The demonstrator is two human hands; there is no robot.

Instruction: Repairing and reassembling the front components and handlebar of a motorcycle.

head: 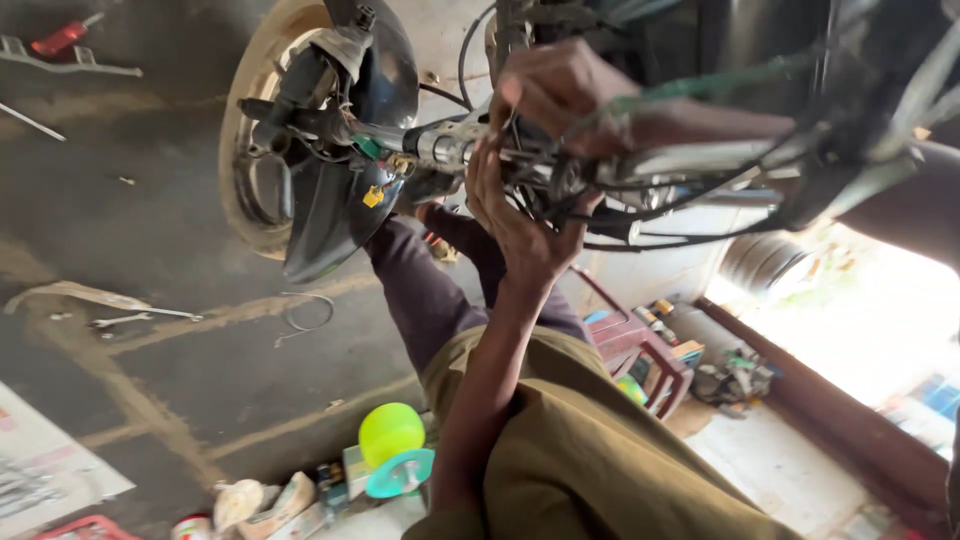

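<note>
Both hands are buried in the cable mess on this bike: my left hand [520, 215] is cupped up from below with the fingers curled loosely into the black cables [640, 215], and my right hand [560, 95] comes in from above, fingers bent over the same bundle, though I honestly can't tell if it's pinching one wire or just pressing on the lot. Closest to me is my olive shirt sleeve [590, 450] and the left forearm running up to the work. Cables sit right between the two palms, hanging off the silver handlebar tube [450, 145], which runs out left toward a black grip lever [290, 115]. Small yellow connector [373, 196] dangles just under that tube, beside the black fender [350, 190]. Behind the fender is the wheel [250, 150], tan rim. Down on the concrete floor [150, 220] there's a wrench [120, 320] and a loose wire loop [305, 315], well apart from my hands. Near my knee, a lime-green ball-shaped thing on a teal lid [392, 450] among some clutter. Off right, a red stool [640, 350] with small cans by it, and further back a red-handled tool [60, 40] at the top left.
</note>
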